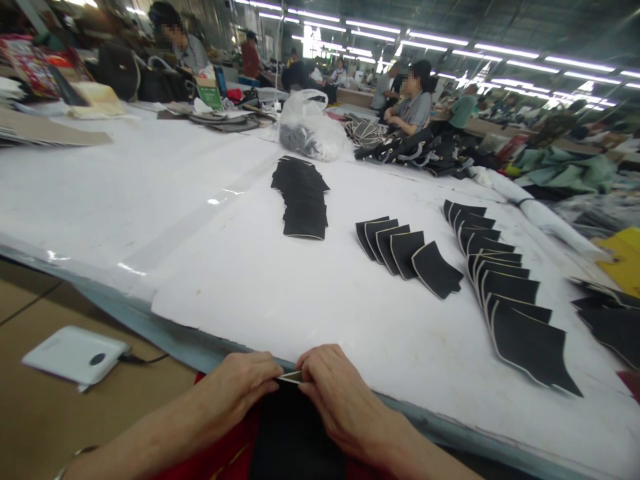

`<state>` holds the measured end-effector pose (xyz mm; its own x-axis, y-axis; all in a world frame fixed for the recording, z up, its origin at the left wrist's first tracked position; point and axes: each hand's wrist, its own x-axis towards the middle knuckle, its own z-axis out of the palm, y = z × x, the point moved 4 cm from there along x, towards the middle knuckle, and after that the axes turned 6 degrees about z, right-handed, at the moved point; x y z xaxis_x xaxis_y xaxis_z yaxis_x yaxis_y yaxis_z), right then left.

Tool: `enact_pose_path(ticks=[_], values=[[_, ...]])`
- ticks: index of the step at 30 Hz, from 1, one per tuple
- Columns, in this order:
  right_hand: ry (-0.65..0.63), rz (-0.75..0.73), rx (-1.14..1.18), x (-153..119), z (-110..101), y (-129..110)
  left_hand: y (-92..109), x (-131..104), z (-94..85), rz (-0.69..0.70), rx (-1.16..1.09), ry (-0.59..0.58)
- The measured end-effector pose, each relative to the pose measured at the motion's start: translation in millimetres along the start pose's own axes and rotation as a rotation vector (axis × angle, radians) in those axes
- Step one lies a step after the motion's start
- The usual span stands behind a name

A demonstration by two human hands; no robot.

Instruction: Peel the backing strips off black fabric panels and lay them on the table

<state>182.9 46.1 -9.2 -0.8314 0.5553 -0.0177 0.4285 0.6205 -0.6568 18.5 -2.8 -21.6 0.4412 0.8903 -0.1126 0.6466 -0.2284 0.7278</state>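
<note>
on my head view, the left hand [241,383] and the right hand [336,393] come together at the near edge of the counter [225,280]. both have a closed grip, fingertips and thumbs pinching the pale upper edge of a black piece [297,430], which hangs down between them over the lap. that edge looks slightly parted between the two pinches

as for how far things are, i read this piece as being in mid-handling, since it is in the hands and apart from the others. similar black pieces lie overlapped in a column [305,221], a short row [406,250] and a longer row [515,327] to the right. i can't tell which of those are finished and which are waiting, so i can't count what is left

past the column sits a clear plastic bag [313,127]; a white device [75,357] with a cable is off to the left, below the counter's edge
</note>
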Motion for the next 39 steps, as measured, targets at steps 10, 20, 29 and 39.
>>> enact_pose_path(ticks=[10,20,29,39], values=[[0.026,0.003,-0.061,3.4,-1.8,0.0,7.0,3.1,-4.0,-0.025,-0.102,-0.018],[0.028,-0.024,-0.171,5.9,4.5,2.7,12.8,17.2,-0.1,-0.054,0.026,-0.005],[0.020,0.075,0.023,-5.7,-15.9,13.0,13.9,24.3,3.9,0.005,-0.080,-0.002],[-0.032,0.070,-0.058,-5.3,-15.3,21.8,14.8,24.6,4.1,-0.031,-0.020,-0.019]])
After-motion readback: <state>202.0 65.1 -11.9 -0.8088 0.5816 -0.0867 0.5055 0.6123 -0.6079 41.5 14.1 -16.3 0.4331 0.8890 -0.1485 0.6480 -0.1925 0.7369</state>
